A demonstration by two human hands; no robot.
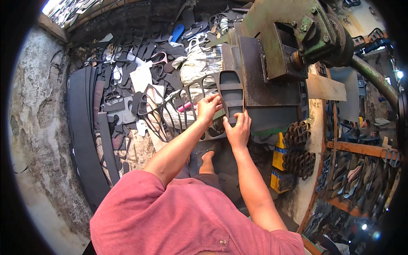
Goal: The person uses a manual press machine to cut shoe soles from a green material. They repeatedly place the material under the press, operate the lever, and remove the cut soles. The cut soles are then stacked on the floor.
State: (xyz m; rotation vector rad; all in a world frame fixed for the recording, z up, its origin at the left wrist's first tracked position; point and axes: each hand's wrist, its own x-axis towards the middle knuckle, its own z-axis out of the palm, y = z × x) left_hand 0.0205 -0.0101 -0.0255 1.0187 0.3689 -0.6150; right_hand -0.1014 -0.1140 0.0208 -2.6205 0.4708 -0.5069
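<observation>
Both of our hands are working just left of the green press (pixel 276 55). With our left hand (pixel 208 109) we pinch the right end of a dark cut-out sheet (pixel 188 94), a web of long oval openings stretching leftward from the press. Our right hand (pixel 238 129) grips the lower end of a dark sole-shaped frame (pixel 232 87) between thumb and fingers; that frame stands upright right beside the left edge of the press, two crossbars spanning it. We cannot tell whether frame and sheet are joined, as our left fingers cover part of where they meet.

Near our left hand, left of the press, lies a pink object (pixel 185 106). Farther left we see a heap of dark scraps (pixel 165 78), with a blue sole-shaped piece (pixel 177 32) toward its top, and then long dark strips (pixel 85 127) by a worn wall (pixel 38 106). Below the press are yellow containers (pixel 279 159), with dark loops (pixel 299 134) clustered on their right. Well to the right of the press, rows of soles (pixel 350 178) fill a wooden rack (pixel 361 147). One bare foot (pixel 208 156) of ours shows below and left of the press.
</observation>
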